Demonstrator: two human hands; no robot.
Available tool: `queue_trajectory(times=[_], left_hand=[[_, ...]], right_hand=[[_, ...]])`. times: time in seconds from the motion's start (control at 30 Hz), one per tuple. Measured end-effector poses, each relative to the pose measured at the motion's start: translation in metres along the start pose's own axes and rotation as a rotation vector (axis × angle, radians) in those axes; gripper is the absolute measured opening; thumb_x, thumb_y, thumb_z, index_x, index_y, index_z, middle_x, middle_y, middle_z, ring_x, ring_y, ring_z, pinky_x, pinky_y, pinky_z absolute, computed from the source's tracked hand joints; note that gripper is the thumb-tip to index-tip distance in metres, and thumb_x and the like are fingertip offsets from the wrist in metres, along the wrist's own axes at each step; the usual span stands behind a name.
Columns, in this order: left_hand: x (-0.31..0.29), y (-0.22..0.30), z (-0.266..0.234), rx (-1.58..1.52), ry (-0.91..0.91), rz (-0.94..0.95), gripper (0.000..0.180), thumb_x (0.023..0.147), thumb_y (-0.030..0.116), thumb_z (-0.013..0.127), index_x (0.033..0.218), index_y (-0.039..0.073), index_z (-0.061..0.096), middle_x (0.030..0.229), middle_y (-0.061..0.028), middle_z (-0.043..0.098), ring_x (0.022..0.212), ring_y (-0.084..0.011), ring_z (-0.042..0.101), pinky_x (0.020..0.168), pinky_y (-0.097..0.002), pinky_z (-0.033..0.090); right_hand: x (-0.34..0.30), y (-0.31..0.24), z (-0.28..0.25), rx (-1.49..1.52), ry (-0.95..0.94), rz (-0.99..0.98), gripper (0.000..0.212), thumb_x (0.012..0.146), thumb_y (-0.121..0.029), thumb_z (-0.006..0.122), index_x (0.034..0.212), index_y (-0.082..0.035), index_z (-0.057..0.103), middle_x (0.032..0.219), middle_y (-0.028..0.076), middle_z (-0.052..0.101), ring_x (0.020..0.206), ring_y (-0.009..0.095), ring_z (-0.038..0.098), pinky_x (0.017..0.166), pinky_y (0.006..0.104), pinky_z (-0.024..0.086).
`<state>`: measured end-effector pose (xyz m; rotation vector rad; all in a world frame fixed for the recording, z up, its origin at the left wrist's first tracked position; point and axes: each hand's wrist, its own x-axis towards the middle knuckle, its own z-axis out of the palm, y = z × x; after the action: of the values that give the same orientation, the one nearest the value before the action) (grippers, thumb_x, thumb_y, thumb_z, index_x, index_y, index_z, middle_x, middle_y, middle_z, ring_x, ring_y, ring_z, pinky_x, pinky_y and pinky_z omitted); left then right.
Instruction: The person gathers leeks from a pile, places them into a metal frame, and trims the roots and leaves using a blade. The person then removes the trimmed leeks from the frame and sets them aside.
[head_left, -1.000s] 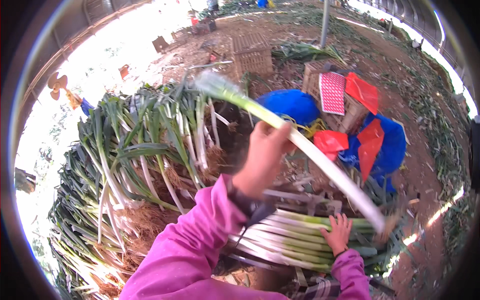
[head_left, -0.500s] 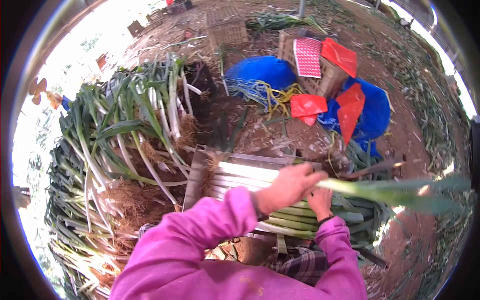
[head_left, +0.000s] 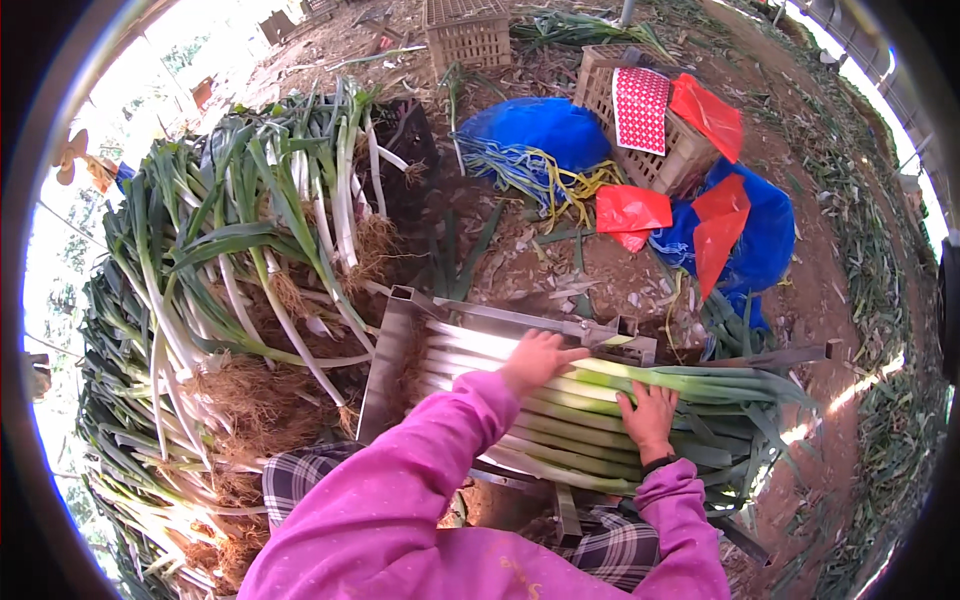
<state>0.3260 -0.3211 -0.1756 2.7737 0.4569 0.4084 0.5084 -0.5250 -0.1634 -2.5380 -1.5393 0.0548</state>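
Several leeks (head_left: 570, 440) lie side by side in a metal rack (head_left: 388, 362), white ends to the left and green leaves to the right. My left hand (head_left: 538, 362) rests on their white stems near the far side, its fingers stretched out. Farther right, my right hand (head_left: 650, 415) lies on the green parts with fingers apart. Both hands are open and press on the leeks from above without gripping any. The undersides of both hands are hidden.
A big heap of untrimmed, rooted leeks (head_left: 200, 330) lies on the left. Beyond the rack are a blue bag (head_left: 540, 135) with yellow and pale ties, red plastic sheets (head_left: 632, 208) and a tan crate (head_left: 675, 160). Another crate (head_left: 466, 40) stands farther back. Leaf scraps litter the ground.
The leek that stretched out to the right from my hands now lies among the others in the rack. My left hand moved left, and my right hand has spread out on the green parts.
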Motion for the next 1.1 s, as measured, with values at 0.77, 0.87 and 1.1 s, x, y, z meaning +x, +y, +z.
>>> queue_trajectory(times=[0.77,0.87,1.1], left_hand=[[-0.09,-0.085,-0.004,0.15,0.06,-0.437,0.027,0.081,0.023,0.057,0.105,0.017,0.067,0.103,-0.0051,0.065,0.096,-0.0265,0.059,0.092,-0.0517,0.04],[-0.124,-0.122,0.006,0.274,0.149,-0.333,0.025,0.08,0.019,0.058,0.101,0.007,0.066,0.097,-0.0119,0.064,0.093,-0.0315,0.06,0.081,-0.0475,0.047],[-0.056,-0.058,-0.081,-0.005,-0.041,-0.497,0.022,0.088,0.021,0.052,0.1,0.01,0.066,0.098,-0.0091,0.067,0.091,-0.031,0.063,0.082,-0.0464,0.05]], right_hand=[[0.02,-0.014,-0.012,-0.089,-0.044,-0.078,0.047,0.082,-0.035,0.065,0.126,-0.021,0.057,0.124,0.007,0.053,0.124,0.03,0.042,0.109,0.0588,0.021],[0.027,-0.047,-0.007,-0.013,-0.058,-0.105,0.048,0.083,-0.035,0.062,0.128,-0.021,0.056,0.125,0.01,0.05,0.126,0.032,0.038,0.11,0.0595,0.02],[0.007,-0.003,-0.005,-0.067,-0.061,-0.01,0.043,0.082,-0.034,0.061,0.123,-0.021,0.059,0.125,0.011,0.048,0.128,0.034,0.036,0.111,0.0609,0.016]])
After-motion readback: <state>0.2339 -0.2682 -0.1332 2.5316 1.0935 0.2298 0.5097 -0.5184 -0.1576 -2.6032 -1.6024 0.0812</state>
